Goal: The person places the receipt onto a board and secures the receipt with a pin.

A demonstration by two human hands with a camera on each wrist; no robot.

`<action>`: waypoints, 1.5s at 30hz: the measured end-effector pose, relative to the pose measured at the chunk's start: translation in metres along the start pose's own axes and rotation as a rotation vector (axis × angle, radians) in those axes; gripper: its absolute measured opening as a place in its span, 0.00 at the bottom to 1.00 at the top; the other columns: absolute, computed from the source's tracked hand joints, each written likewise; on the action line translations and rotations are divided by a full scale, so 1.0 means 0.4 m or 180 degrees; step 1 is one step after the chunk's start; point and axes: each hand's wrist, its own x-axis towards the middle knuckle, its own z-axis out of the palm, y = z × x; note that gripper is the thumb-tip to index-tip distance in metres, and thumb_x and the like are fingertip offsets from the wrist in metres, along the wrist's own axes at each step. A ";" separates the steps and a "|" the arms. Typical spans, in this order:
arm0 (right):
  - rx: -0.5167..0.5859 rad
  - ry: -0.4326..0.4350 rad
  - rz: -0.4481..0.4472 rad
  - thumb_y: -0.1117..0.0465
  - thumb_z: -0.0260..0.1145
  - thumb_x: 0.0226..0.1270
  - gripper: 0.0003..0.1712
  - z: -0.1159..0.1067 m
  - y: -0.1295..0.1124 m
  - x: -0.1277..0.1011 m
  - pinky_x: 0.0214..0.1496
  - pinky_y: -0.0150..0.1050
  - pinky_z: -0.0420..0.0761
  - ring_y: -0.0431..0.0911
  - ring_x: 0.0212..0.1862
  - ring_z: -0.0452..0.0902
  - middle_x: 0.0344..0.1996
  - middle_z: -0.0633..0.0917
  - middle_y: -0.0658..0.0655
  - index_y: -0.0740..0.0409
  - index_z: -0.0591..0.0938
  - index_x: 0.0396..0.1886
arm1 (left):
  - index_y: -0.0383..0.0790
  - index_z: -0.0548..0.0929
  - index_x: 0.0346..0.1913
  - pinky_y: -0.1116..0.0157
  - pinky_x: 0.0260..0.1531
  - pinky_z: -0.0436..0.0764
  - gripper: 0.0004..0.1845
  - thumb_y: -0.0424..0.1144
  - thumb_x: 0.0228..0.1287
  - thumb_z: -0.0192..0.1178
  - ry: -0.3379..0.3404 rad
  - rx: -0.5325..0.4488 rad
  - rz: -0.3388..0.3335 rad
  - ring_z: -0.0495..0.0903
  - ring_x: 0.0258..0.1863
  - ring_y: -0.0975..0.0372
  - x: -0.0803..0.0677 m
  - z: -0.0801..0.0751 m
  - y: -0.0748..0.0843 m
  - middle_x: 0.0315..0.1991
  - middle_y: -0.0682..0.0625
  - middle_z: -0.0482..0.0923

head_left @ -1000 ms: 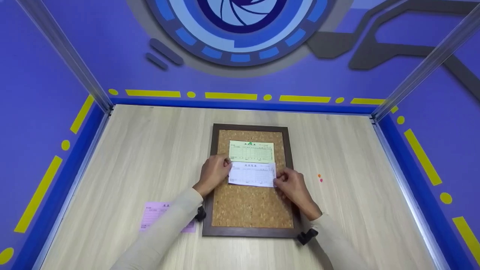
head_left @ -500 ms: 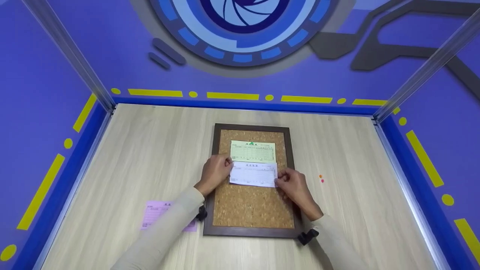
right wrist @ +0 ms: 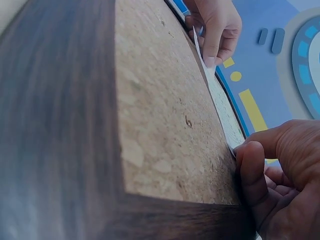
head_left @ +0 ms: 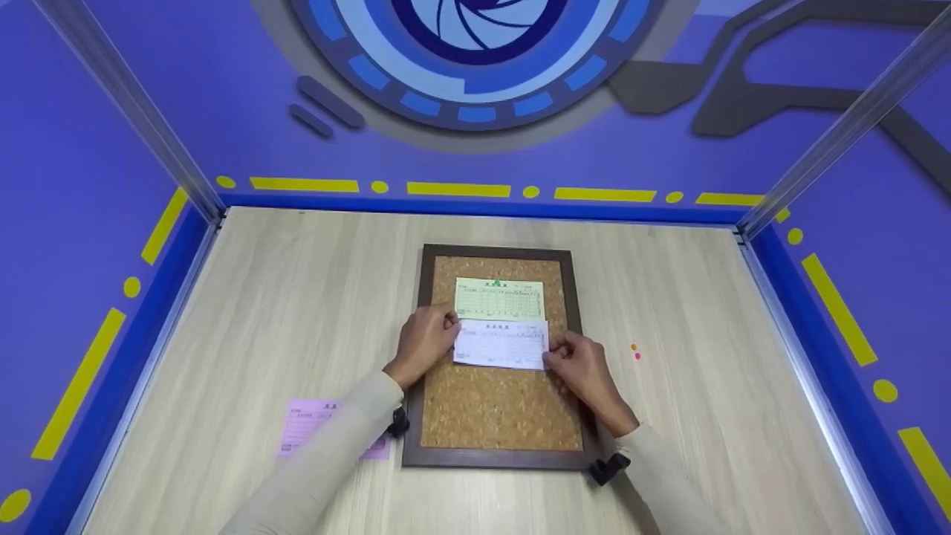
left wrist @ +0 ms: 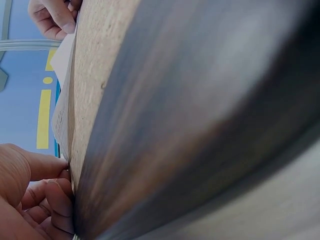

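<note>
A white printed form slip [head_left: 501, 345] lies across the middle of a framed corkboard [head_left: 498, 412]. By its upper left corner my left hand [head_left: 425, 338] pinches it between thumb and fingers. My right hand [head_left: 583, 371] pinches the lower part of its right edge. Directly above, a pale green form slip [head_left: 499, 303] is on the cork, with a green pushpin [head_left: 497, 282] at its top middle. The right wrist view shows the white slip [right wrist: 212, 92] edge-on, partly raised from the cork near the left hand [right wrist: 217, 27].
On the table left of the board lies a purple form slip [head_left: 306, 427], partly covered by the left forearm. An orange pin [head_left: 634, 347] and a pink pin [head_left: 637, 356], both tiny, lie right of the board. Blue-purple panels wall the table's back and sides.
</note>
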 end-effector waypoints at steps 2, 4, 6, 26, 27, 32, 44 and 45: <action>-0.0024 0.0025 -0.0006 0.71 0.73 0.67 0.03 -0.001 -0.002 -0.001 0.16 0.32 0.73 0.43 0.17 0.77 0.23 0.85 0.53 0.63 0.86 0.38 | 0.40 0.87 0.32 0.65 0.26 0.73 0.08 0.27 0.71 0.67 -0.0012 -0.0005 -0.0001 0.76 0.25 0.64 0.000 0.000 0.001 0.25 0.54 0.81; -0.0066 0.0065 -0.0027 0.71 0.73 0.68 0.03 -0.003 -0.005 -0.002 0.15 0.32 0.74 0.43 0.16 0.77 0.23 0.85 0.53 0.64 0.86 0.38 | 0.39 0.87 0.32 0.65 0.25 0.73 0.08 0.28 0.71 0.67 -0.0017 0.0011 0.0024 0.76 0.25 0.64 0.002 0.000 0.002 0.25 0.54 0.81; -0.0099 0.0097 -0.0058 0.71 0.73 0.68 0.03 -0.005 -0.006 -0.003 0.15 0.32 0.74 0.42 0.16 0.77 0.23 0.85 0.53 0.64 0.86 0.39 | 0.38 0.88 0.34 0.65 0.25 0.72 0.06 0.28 0.71 0.67 -0.0028 0.0038 0.0032 0.76 0.25 0.64 0.003 0.000 0.004 0.25 0.54 0.81; 0.0323 0.0467 -0.0353 0.69 0.70 0.76 0.02 -0.074 0.020 -0.010 0.18 0.34 0.80 0.48 0.20 0.81 0.27 0.87 0.62 0.65 0.88 0.41 | 0.39 0.91 0.41 0.61 0.30 0.78 0.04 0.30 0.75 0.68 -0.0094 0.0260 0.0131 0.79 0.30 0.61 -0.004 0.000 0.003 0.32 0.51 0.85; 0.0329 0.0473 -0.0359 0.70 0.70 0.76 0.02 -0.076 0.023 -0.010 0.18 0.34 0.80 0.47 0.20 0.81 0.27 0.87 0.62 0.65 0.88 0.41 | 0.38 0.91 0.42 0.61 0.31 0.79 0.04 0.30 0.75 0.68 -0.0117 0.0300 0.0155 0.80 0.31 0.61 -0.005 -0.001 0.003 0.33 0.50 0.86; 0.0316 0.0532 -0.0368 0.68 0.71 0.76 0.02 -0.086 0.037 -0.012 0.18 0.34 0.80 0.46 0.20 0.81 0.27 0.88 0.62 0.64 0.89 0.41 | 0.35 0.90 0.45 0.55 0.36 0.85 0.04 0.30 0.76 0.67 -0.0210 0.0539 0.0348 0.85 0.37 0.56 -0.012 -0.009 0.006 0.40 0.44 0.88; 0.0161 0.0564 -0.0577 0.71 0.73 0.74 0.05 -0.097 0.069 -0.014 0.32 0.30 0.84 0.48 0.33 0.87 0.35 0.90 0.58 0.66 0.90 0.47 | 0.36 0.91 0.54 0.39 0.55 0.74 0.12 0.34 0.72 0.72 -0.0302 0.1023 0.0746 0.73 0.63 0.44 -0.034 -0.038 0.007 0.59 0.39 0.82; 0.0105 0.0591 -0.0617 0.71 0.74 0.73 0.06 -0.096 0.071 -0.013 0.35 0.30 0.85 0.48 0.35 0.87 0.36 0.90 0.57 0.66 0.90 0.47 | 0.36 0.91 0.55 0.37 0.58 0.73 0.13 0.34 0.71 0.72 -0.0327 0.1019 0.0734 0.72 0.65 0.44 -0.036 -0.039 0.006 0.60 0.39 0.81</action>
